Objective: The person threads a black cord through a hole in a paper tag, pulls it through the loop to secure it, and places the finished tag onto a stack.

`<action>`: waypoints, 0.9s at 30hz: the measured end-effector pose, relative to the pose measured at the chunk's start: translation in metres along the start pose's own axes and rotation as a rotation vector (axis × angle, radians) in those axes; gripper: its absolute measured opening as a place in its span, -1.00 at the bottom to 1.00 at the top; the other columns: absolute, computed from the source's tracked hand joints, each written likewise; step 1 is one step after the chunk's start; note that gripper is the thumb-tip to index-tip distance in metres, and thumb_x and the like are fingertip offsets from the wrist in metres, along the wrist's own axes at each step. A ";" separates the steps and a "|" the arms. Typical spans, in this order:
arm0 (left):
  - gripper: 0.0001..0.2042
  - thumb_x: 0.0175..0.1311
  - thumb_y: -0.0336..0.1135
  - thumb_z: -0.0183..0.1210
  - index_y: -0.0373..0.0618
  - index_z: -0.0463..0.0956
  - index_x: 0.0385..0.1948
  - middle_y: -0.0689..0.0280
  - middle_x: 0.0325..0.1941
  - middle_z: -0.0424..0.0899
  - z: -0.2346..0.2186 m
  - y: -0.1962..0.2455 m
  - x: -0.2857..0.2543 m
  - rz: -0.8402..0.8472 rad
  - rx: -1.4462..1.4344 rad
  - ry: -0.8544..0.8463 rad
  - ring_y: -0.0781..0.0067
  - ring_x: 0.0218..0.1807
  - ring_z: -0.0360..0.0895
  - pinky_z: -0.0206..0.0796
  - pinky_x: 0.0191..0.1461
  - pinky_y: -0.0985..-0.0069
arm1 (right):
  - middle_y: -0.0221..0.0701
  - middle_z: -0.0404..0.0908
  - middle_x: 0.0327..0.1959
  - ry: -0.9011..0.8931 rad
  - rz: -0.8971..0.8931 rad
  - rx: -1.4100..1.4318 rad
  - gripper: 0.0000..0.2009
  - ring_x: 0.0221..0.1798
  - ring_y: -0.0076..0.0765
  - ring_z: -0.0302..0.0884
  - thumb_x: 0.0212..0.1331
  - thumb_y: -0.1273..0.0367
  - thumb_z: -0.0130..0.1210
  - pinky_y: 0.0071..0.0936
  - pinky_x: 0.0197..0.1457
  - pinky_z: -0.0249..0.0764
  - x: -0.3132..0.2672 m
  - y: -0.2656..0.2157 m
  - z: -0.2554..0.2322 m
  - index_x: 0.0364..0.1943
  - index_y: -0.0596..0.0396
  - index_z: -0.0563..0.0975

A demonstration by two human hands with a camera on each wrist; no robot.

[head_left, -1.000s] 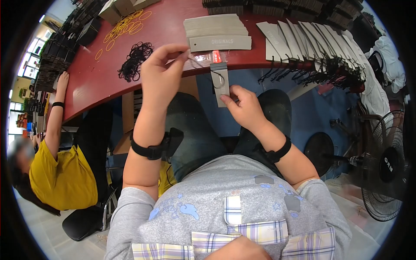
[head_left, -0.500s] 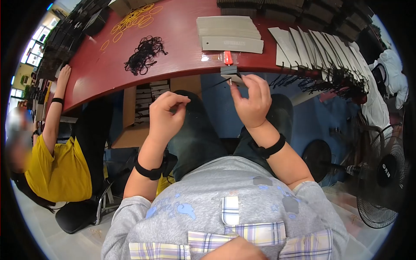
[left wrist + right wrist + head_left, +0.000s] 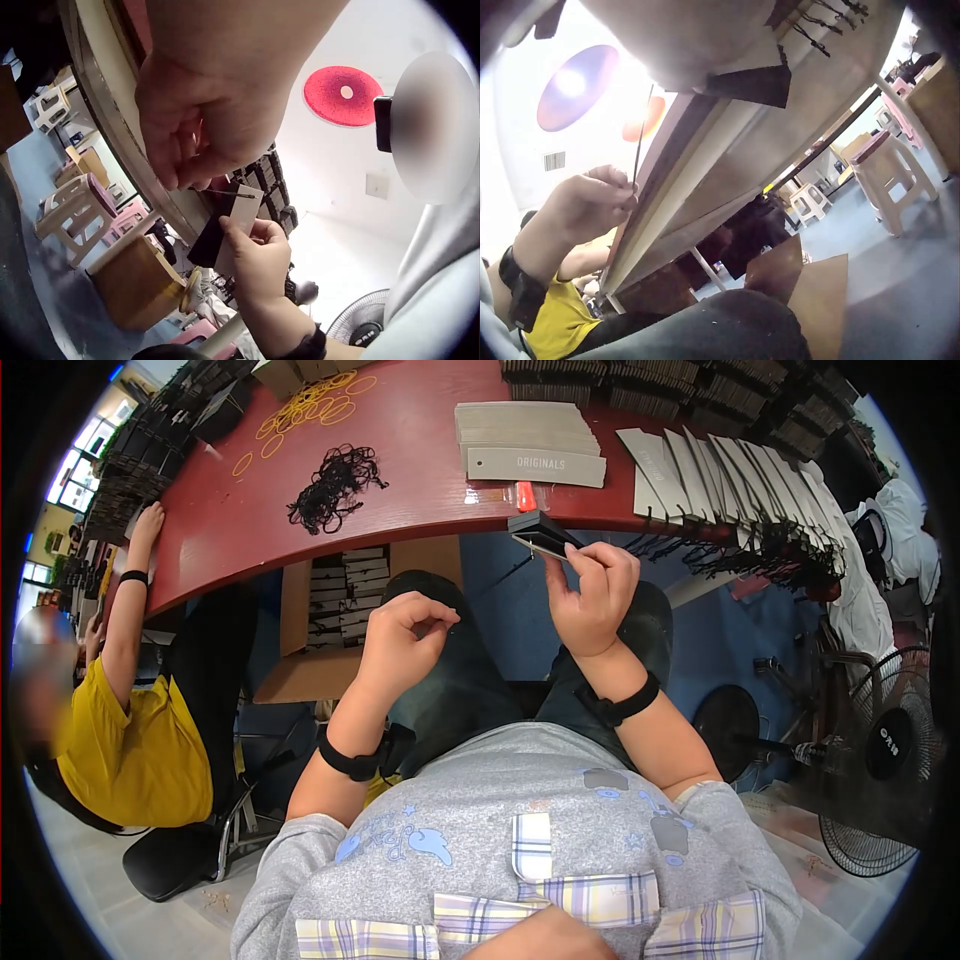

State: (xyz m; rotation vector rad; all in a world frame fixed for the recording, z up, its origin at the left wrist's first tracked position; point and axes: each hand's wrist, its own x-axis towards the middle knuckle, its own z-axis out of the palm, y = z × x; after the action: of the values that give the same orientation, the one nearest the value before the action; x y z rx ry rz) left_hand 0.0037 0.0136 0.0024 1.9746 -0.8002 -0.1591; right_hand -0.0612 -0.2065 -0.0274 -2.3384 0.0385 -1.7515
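Lowest and nearest in the head view, a grey shirt with a plaid pocket (image 3: 540, 860). Above it at frame centre, left hand (image 3: 400, 645) curled, pinching a thin black string (image 3: 225, 193) between thumb and fingertips. Just right of it, right hand (image 3: 590, 595) clamped on a grey hang tag (image 3: 543, 532), held up tilted at the edge of the red surface (image 3: 400, 450), below the rim. Behind the hands, under the surface, an open cardboard box (image 3: 340, 605) of dark stacks. On the surface: a red-handled tool (image 3: 525, 494) just above the tag, a stack of grey tags (image 3: 530, 440) marked ORIGINALS, a black string heap (image 3: 335, 485) at upper centre-left, yellow rubber bands (image 3: 300, 410) beyond, fanned strung tags (image 3: 740, 480) at upper right. Seated person in yellow (image 3: 130, 750) at far left; fan (image 3: 880, 750) at far right.

Since half a second ago: left hand slightly lower and rightward, tag turned more edge-on.
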 end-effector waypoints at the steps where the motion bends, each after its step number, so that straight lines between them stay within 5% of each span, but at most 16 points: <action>1: -0.83 -0.02 -0.67 0.13 -0.21 0.65 -0.44 0.26 -0.45 0.62 0.000 0.000 -0.001 0.003 0.003 -0.008 0.48 -0.44 0.61 0.45 -0.33 0.61 | -0.31 0.46 -0.30 0.012 -0.010 -0.002 -0.66 -0.31 -0.14 0.42 -0.22 0.53 0.37 -0.30 -0.27 0.38 0.000 0.000 0.000 -0.27 0.09 0.52; 4: -0.83 -0.03 -0.68 0.13 -0.23 0.64 -0.44 0.27 -0.42 0.63 0.000 0.000 -0.003 -0.013 -0.020 -0.057 0.50 -0.40 0.61 0.44 -0.31 0.63 | -0.32 0.48 -0.34 0.018 0.024 0.107 -0.67 -0.37 -0.18 0.42 -0.22 0.54 0.37 -0.35 -0.35 0.37 -0.002 0.002 0.004 -0.28 0.11 0.53; 10: -0.82 -0.03 -0.74 0.11 -0.29 0.62 -0.43 0.28 -0.36 0.61 -0.001 -0.003 -0.004 -0.116 -0.177 -0.252 0.54 -0.31 0.60 0.43 -0.25 0.65 | -0.32 0.56 -0.40 -0.463 0.491 0.661 -0.73 -0.42 -0.18 0.50 -0.15 0.51 0.33 -0.35 -0.43 0.41 0.009 -0.007 -0.016 -0.29 0.13 0.56; 13: -0.81 -0.02 -0.75 0.10 -0.30 0.62 -0.43 0.28 -0.34 0.61 -0.001 0.000 -0.004 -0.184 -0.268 -0.329 0.54 -0.29 0.60 0.43 -0.23 0.65 | -0.31 0.58 -0.30 -0.447 0.277 0.655 -0.77 -0.33 -0.35 0.56 -0.07 0.53 0.31 -0.51 -0.22 0.47 0.004 0.005 -0.018 -0.27 0.14 0.59; 16: -0.81 -0.02 -0.75 0.09 -0.31 0.63 -0.43 0.28 -0.33 0.61 -0.001 0.002 -0.004 -0.221 -0.320 -0.387 0.53 -0.28 0.60 0.43 -0.21 0.65 | -0.33 0.60 -0.27 -0.618 0.116 0.664 -0.82 -0.23 -0.46 0.55 0.05 0.50 0.26 -0.52 -0.15 0.48 0.015 -0.001 -0.025 -0.24 0.18 0.59; 19: -0.82 0.00 -0.74 0.10 -0.30 0.63 -0.42 0.29 -0.35 0.61 0.002 0.002 -0.006 -0.213 -0.353 -0.380 0.54 -0.29 0.61 0.43 -0.23 0.65 | -0.36 0.61 -0.24 -0.621 0.891 1.147 -0.90 -0.15 -0.52 0.52 0.18 0.47 0.18 -0.55 -0.10 0.48 0.016 -0.012 -0.020 -0.29 0.22 0.61; 27: -0.87 0.07 -0.70 0.17 -0.29 0.63 -0.39 0.30 -0.40 0.66 -0.001 -0.007 -0.009 -0.257 -0.460 -0.293 0.61 -0.34 0.59 0.43 -0.25 0.69 | -0.40 0.60 -0.30 -0.723 0.955 1.006 -0.87 -0.28 -0.59 0.49 0.25 0.43 0.11 -0.60 -0.23 0.44 0.018 -0.004 -0.019 -0.19 0.19 0.56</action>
State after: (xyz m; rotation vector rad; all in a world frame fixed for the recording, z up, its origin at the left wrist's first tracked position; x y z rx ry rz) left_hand 0.0004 0.0224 -0.0048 1.6224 -0.6187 -0.7331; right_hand -0.0742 -0.2087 -0.0051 -1.5666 0.1018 -0.2722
